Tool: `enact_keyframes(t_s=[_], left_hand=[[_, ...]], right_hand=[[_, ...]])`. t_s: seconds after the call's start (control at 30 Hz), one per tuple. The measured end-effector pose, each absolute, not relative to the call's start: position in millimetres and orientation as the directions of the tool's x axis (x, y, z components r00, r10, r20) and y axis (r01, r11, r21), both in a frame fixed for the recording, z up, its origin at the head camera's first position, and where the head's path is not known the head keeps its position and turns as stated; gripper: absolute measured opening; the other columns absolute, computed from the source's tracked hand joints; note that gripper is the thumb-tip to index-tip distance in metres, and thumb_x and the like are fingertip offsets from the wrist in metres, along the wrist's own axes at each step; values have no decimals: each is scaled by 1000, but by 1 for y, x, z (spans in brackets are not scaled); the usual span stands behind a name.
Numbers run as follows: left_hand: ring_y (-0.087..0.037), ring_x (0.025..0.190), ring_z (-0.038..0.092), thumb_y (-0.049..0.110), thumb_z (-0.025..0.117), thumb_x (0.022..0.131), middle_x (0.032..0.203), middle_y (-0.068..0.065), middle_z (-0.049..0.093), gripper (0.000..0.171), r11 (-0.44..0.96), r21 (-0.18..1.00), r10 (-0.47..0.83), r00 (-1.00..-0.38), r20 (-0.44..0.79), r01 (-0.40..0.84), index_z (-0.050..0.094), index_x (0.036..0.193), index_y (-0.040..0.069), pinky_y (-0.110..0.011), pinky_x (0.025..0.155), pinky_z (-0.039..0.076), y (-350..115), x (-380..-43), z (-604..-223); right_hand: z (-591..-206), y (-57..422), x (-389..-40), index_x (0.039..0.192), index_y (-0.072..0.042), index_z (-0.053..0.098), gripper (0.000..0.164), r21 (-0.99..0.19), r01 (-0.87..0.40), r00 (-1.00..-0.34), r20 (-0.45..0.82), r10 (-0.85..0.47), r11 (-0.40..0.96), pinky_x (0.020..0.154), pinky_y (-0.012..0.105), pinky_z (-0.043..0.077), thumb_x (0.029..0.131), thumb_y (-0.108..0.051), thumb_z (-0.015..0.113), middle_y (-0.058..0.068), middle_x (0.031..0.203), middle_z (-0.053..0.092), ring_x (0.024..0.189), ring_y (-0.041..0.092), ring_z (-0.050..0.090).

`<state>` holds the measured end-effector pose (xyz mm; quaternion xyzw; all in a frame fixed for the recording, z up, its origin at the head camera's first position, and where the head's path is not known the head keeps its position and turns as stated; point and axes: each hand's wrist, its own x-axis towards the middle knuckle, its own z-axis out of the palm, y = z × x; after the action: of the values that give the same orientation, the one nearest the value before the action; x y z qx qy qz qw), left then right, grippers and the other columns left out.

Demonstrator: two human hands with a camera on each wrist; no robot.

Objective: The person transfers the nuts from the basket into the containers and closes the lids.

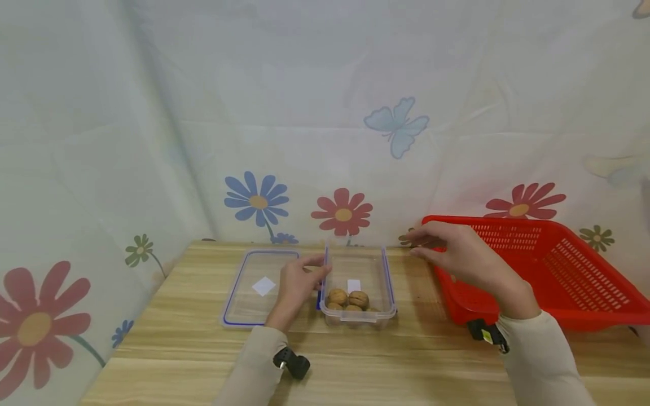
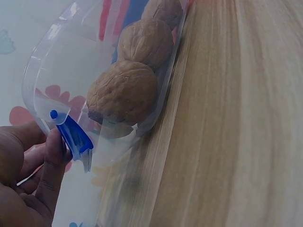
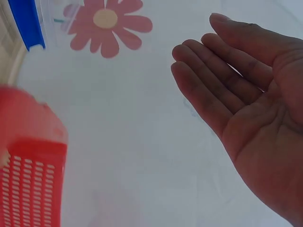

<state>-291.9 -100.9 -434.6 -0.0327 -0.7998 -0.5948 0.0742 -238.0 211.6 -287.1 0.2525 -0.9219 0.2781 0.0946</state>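
My left hand (image 1: 298,282) grips the left rim of a clear plastic container (image 1: 389,282). In the left wrist view its thumb and fingers lie beside a blue latch (image 2: 73,135) on the container's side. Several brown walnuts (image 1: 358,299) lie inside, gathered towards the near end; the left wrist view shows a large walnut (image 2: 125,92) through the wall. My right hand (image 1: 459,259) is raised over the left edge of a red plastic basket (image 1: 508,316). Its fingers are extended and relaxed, and the right wrist view shows the palm holding nothing.
A clear lid (image 1: 261,264) with a blue-edged rim and a white label (image 1: 264,286) lies left of the container. The wood-grain table (image 1: 365,366) ends at a floral curtain (image 1: 304,113) behind. The basket takes up the table's right side, close to the curtain.
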Motion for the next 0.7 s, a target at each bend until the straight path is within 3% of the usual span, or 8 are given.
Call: enact_keyframes(t_s=[0.13, 0.3, 0.43, 0.5, 0.7], left_hand=[[-18, 64, 72, 12, 81, 95, 113, -14, 77, 30, 289, 946, -29, -986, 162, 146, 78, 122, 1, -34, 61, 63, -102, -293, -436], [-20, 63, 72, 10, 81, 95, 113, -16, 77, 30, 267, 951, -27, -985, 170, 157, 77, 122, -1, -33, 60, 63, -103, -294, -438], [-20, 63, 73, 11, 82, 95, 111, -16, 77, 30, 271, 948, -26, -983, 180, 167, 78, 121, -1, -33, 59, 63, -103, -295, -439], [-20, 62, 73, 12, 82, 94, 111, -15, 77, 30, 276, 946, -27, -983, 183, 169, 78, 121, 0, -33, 59, 63, -103, -295, -439], [-19, 62, 72, 12, 82, 94, 111, -16, 77, 31, 271, 948, -23, -983, 182, 169, 77, 122, -1, -33, 59, 63, -102, -294, -438]], right_hand=[[-276, 225, -241, 124, -9, 76, 33, -453, -522, -851, 327, -411, 723, 92, 45, 62, 92, -5, 84, 2, 114, 77, 100, 20, 73], [-266, 245, -249, 130, -9, 73, 35, -476, -470, -882, 273, -383, 743, 92, 30, 60, 96, -12, 81, 5, 119, 76, 107, 23, 73], [-261, 261, -257, 136, -9, 71, 38, -483, -417, -909, 233, -346, 770, 94, 39, 61, 99, -17, 78, 11, 124, 75, 112, 30, 71], [-260, 267, -262, 136, -8, 71, 38, -486, -407, -913, 225, -340, 773, 95, 50, 60, 100, -18, 77, 12, 126, 74, 114, 32, 71], [-262, 282, -277, 139, -6, 68, 41, -516, -368, -929, 182, -321, 773, 97, 54, 59, 101, -21, 75, 15, 128, 73, 116, 36, 69]])
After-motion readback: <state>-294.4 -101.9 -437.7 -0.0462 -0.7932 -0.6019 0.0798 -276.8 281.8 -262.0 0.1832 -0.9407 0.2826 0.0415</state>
